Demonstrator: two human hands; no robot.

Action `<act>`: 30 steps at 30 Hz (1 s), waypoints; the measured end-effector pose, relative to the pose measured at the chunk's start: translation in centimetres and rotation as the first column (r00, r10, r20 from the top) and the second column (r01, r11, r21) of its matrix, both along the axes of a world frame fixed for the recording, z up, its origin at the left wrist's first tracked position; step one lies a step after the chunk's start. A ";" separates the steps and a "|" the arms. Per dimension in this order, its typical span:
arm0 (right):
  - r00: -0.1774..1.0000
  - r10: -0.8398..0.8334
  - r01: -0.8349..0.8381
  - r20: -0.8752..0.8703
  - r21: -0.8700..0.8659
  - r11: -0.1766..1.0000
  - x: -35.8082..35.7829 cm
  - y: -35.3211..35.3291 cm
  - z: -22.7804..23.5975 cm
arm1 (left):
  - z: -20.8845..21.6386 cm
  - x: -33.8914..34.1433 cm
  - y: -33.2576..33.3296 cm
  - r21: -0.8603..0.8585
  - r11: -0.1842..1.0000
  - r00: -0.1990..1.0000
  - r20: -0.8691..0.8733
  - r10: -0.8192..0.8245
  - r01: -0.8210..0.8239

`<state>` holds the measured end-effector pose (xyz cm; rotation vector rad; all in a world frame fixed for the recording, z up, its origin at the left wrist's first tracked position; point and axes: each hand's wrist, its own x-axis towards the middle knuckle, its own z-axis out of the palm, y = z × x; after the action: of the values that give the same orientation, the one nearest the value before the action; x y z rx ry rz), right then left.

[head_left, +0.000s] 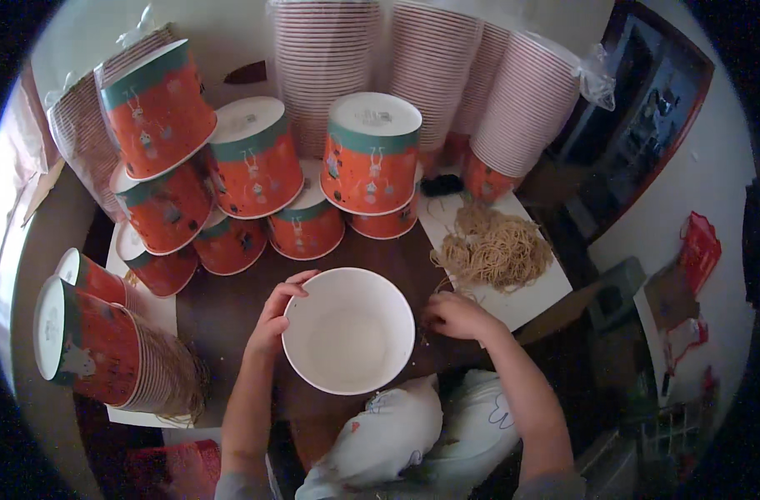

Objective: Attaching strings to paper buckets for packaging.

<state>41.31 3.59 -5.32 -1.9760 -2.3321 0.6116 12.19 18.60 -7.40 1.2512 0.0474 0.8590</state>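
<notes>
A large paper tub point(348, 331) stands tilted toward me at the table's near side, its white inside facing up. My left hand point(278, 312) grips the tub's left side, with the fingers at its rim. On the other side, my right hand point(455, 316) is closed, its fingers curled down close to the tub's wall. What those fingers pinch, if anything, is hidden. Just beyond that hand, a heap of tan twine point(501, 252) lies loose on a white board point(530, 302). A few strands trail from the heap toward my right hand.
Upturned orange-and-green tubs point(370, 171) are piled along the back and left of the dark table point(230, 312). Tall bagged stacks of tubs point(326, 62) rise behind them. A nested stack point(97, 350) lies sideways at the left. White printed cloth point(388, 429) covers my lap.
</notes>
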 end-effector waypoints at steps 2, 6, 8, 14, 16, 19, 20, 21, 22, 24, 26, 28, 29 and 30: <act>0.999 0.000 0.001 0.047 -0.002 1.000 0.0 -0.4 -1.1 | 0.7 0.0 -0.5 -0.023 0.999 0.999 -0.028 0.042 -0.043; 0.991 0.071 -0.091 0.110 0.188 0.978 0.5 -1.2 -4.1 | 0.5 0.1 -0.7 -0.020 0.999 0.999 -0.011 0.050 -0.051; 0.990 0.051 -0.080 0.134 0.219 0.973 0.8 -1.1 -5.0 | 0.3 0.3 -0.7 -0.022 0.999 0.999 -0.010 0.045 -0.045; 0.971 -0.129 0.176 -0.203 0.230 0.957 0.4 0.4 -0.7 | -1.2 0.4 -0.1 0.085 0.991 0.994 -0.012 0.108 -0.106; 0.831 -0.183 0.399 -0.526 0.332 0.855 0.7 0.3 1.6 | -0.9 0.9 -0.8 0.118 0.988 0.995 -0.002 0.100 -0.099; 0.615 -0.180 0.556 -0.768 0.260 0.789 1.0 1.0 4.2 | -0.1 1.4 -1.6 0.171 0.983 0.998 0.000 0.069 -0.068; 0.551 -0.143 0.560 -0.822 0.238 0.793 1.0 1.2 5.2 | -0.3 1.4 -1.5 0.183 0.981 0.997 -0.015 0.070 -0.066; 0.555 -0.139 0.558 -0.821 0.243 0.794 0.6 1.4 6.0 | -0.3 1.1 -1.4 0.186 0.980 0.997 -0.011 0.072 -0.069; 0.536 -0.148 0.547 -0.831 0.209 0.810 0.2 1.7 6.7 | -0.4 0.8 -1.3 0.144 0.986 0.996 -0.013 0.086 -0.083; 0.526 -0.156 0.535 -0.836 0.183 0.825 0.0 2.0 7.2 | -0.5 0.5 -1.2 0.104 0.990 0.995 -0.006 0.098 -0.097; 0.620 -0.114 0.555 -0.776 0.331 0.763 0.3 2.2 7.3 | -0.6 0.4 -1.0 0.087 0.987 0.991 0.000 0.134 -0.133; 0.512 -0.057 0.606 -0.857 0.313 0.731 -0.3 2.3 10.1 | -0.5 0.6 -1.3 0.128 0.981 0.989 -0.019 0.149 -0.145; 0.615 -0.031 0.582 -0.788 0.426 0.693 0.3 2.5 11.4 | -0.4 0.8 -1.5 0.170 0.974 0.986 -0.045 0.159 -0.150; 0.619 0.020 0.570 -0.785 0.467 0.676 0.2 3.0 12.9 | -0.6 1.1 -1.6 0.222 0.963 0.986 -0.037 0.162 -0.151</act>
<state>41.47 6.63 7.56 -1.3169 -1.3480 0.3295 13.29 16.98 -7.97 1.4928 0.0988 0.9866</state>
